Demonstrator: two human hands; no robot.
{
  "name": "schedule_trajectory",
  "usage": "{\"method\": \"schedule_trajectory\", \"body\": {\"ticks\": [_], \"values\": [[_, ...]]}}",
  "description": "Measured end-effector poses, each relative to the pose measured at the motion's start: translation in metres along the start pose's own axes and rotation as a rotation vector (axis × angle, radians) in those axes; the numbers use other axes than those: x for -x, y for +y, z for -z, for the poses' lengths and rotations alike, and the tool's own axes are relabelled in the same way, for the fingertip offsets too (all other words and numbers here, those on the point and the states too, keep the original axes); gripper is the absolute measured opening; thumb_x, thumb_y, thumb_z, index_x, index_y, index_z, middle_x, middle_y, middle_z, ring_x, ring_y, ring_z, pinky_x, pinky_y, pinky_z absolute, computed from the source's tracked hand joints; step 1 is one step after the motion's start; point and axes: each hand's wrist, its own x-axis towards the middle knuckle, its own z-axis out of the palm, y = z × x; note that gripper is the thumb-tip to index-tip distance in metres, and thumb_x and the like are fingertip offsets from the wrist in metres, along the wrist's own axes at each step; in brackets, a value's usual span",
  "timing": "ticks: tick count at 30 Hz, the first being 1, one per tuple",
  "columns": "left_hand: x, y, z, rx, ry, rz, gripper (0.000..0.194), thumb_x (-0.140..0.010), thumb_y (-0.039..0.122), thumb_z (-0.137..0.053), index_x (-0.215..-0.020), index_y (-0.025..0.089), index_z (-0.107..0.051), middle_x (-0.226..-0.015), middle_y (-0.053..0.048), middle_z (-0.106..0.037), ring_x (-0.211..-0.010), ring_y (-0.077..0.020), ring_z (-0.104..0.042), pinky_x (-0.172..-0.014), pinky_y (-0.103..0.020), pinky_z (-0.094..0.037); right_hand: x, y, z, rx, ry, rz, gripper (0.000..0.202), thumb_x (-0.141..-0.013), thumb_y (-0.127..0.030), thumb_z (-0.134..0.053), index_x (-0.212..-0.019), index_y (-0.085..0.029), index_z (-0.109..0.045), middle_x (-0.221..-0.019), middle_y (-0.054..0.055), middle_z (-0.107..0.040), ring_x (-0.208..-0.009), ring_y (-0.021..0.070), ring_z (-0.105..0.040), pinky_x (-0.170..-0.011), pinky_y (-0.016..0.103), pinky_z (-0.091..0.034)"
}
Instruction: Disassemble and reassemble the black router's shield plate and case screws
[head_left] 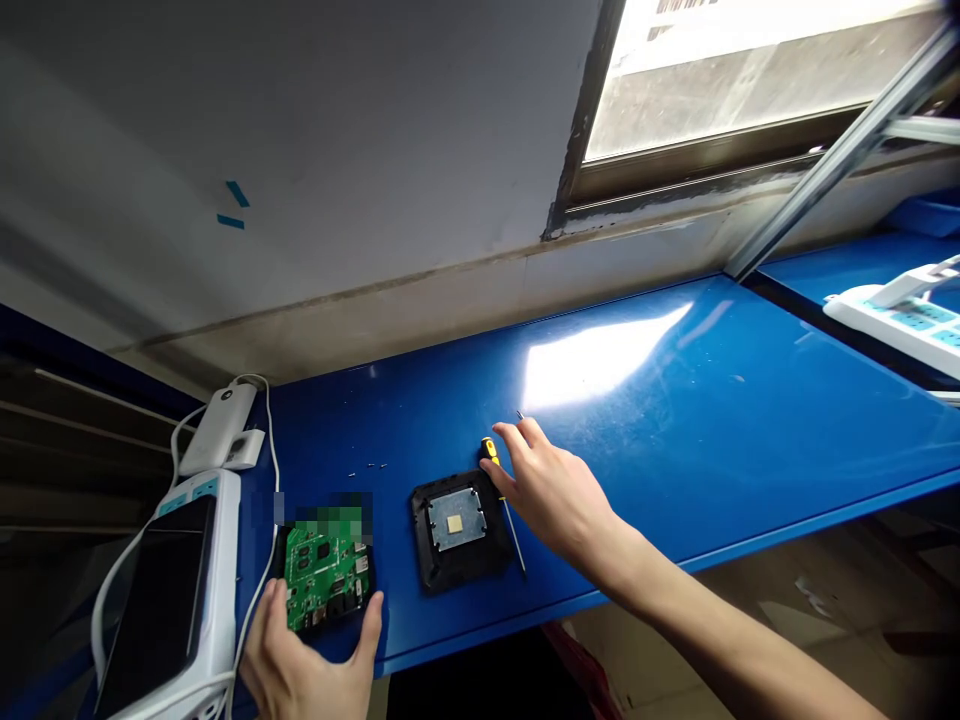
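My left hand (pixel 311 660) is curved round the near end of a green circuit board (pixel 330 565) in a dark case, thumb at its right side and fingers at its left. My right hand (pixel 551 485) reaches over a screwdriver (pixel 490 449) with a yellow and black handle, thumb and forefinger apart on either side of that handle. The screwdriver's thin shaft points towards the table's front edge. Just beyond my right fingers shows a small dark metal tip (pixel 520 414); the rest of it is hidden. Between my hands lies a square black cover (pixel 431 575) with a metal plate (pixel 439 507) inside.
Several small screws (pixel 371 465) lie on the blue table (pixel 420 420) behind the board and cover. At the left, a black phone (pixel 161 600) rests on a white power strip (pixel 225 510), with cables and a white adapter (pixel 225 425) nearby. Another power strip (pixel 900 310) is at the right.
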Motion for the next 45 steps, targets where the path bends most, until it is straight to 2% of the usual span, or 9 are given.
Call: {"method": "schedule_trajectory", "body": {"ticks": [5,8,16,23,27,31,36,41,45], "values": [[-0.007,0.008,-0.004,-0.058,-0.098,0.208,0.107,-0.076,0.069,-0.07,-0.152,0.006,-0.029,-0.142,-0.031,-0.052,-0.133,-0.0487,-0.051,-0.111,-0.068,-0.038,0.023,0.007,0.001,-0.078,0.049,0.042,0.03,-0.099,-0.038,-0.059,-0.12,-0.017,-0.059,-0.103,0.01,-0.069,-0.057,0.0172,-0.069,-0.042,0.026,-0.047],[-0.01,0.011,-0.005,-0.068,-0.157,0.259,0.109,-0.076,0.07,-0.068,-0.152,0.004,-0.026,-0.142,-0.032,-0.05,-0.134,-0.048,-0.05,-0.113,-0.066,-0.037,0.034,0.011,-0.002,-0.102,0.079,0.055,0.029,-0.1,-0.038,-0.056,-0.121,-0.017,-0.057,-0.1,0.009,-0.069,-0.054,0.0173,-0.068,-0.04,0.027,-0.045],[0.004,0.031,-0.004,0.039,-0.118,0.113,0.099,-0.082,0.06,-0.068,-0.156,0.013,-0.021,-0.151,-0.029,-0.043,-0.139,-0.0487,-0.046,-0.113,-0.068,-0.035,0.052,0.004,0.002,-0.069,0.057,0.193,0.033,-0.098,-0.034,-0.06,-0.124,-0.013,-0.058,-0.097,0.009,-0.069,-0.056,0.0172,-0.067,-0.042,0.028,-0.048],[0.012,0.046,-0.009,0.163,-0.135,0.052,0.092,-0.086,0.053,-0.069,-0.158,0.019,-0.022,-0.157,-0.026,-0.037,-0.141,-0.0473,-0.042,-0.11,-0.069,-0.038,0.047,-0.024,0.001,-0.023,0.112,0.412,0.025,-0.087,-0.031,-0.077,-0.104,-0.014,-0.068,-0.088,0.008,-0.07,-0.074,0.0237,-0.067,-0.062,0.035,-0.057],[0.014,0.047,-0.007,0.227,-0.15,0.03,0.089,-0.087,0.05,-0.069,-0.157,0.019,-0.023,-0.156,-0.025,-0.038,-0.139,-0.0466,-0.043,-0.107,-0.068,-0.042,0.041,-0.037,-0.003,0.003,0.039,0.484,0.039,-0.085,-0.037,-0.078,-0.113,-0.013,-0.068,-0.099,0.011,-0.071,-0.087,0.0279,-0.065,-0.072,0.04,-0.058],[0.015,0.039,-0.005,0.292,-0.164,-0.021,0.09,-0.087,0.049,-0.07,-0.157,0.016,-0.025,-0.151,-0.026,-0.044,-0.133,-0.0453,-0.048,-0.103,-0.066,-0.046,0.033,-0.046,-0.004,-0.001,-0.097,0.554,0.067,-0.078,-0.048,-0.084,-0.128,-0.009,-0.062,-0.119,0.016,-0.069,-0.107,0.0318,-0.063,-0.088,0.042,-0.057],[0.004,0.012,-0.005,0.391,-0.208,-0.066,0.091,-0.085,0.051,-0.072,-0.158,0.023,-0.024,-0.149,-0.02,-0.048,-0.136,-0.0405,-0.049,-0.104,-0.061,-0.05,0.023,-0.056,-0.007,0.038,-0.22,0.557,0.081,-0.071,-0.053,-0.087,-0.133,-0.009,-0.06,-0.126,0.018,-0.066,-0.116,0.0332,-0.06,-0.096,0.043,-0.056],[-0.013,-0.017,-0.001,0.409,-0.466,-0.108,0.094,-0.089,0.045,-0.069,-0.161,0.031,-0.011,-0.16,-0.016,-0.037,-0.146,-0.0384,-0.04,-0.108,-0.062,-0.05,0.02,-0.063,-0.013,0.093,-0.277,0.528,0.071,-0.075,-0.05,-0.084,-0.13,-0.011,-0.062,-0.133,0.019,-0.062,-0.123,0.0352,-0.057,-0.099,0.046,-0.055],[-0.027,-0.024,0.001,0.401,-0.638,-0.117,0.11,-0.082,0.038,-0.074,-0.161,0.041,0.003,-0.168,-0.01,-0.026,-0.151,-0.0382,-0.034,-0.111,-0.064,-0.046,0.018,-0.067,-0.015,0.127,-0.288,0.522,0.071,-0.077,-0.051,-0.082,-0.131,-0.01,-0.06,-0.134,0.021,-0.061,-0.127,0.0373,-0.055,-0.102,0.05,-0.053]]}}
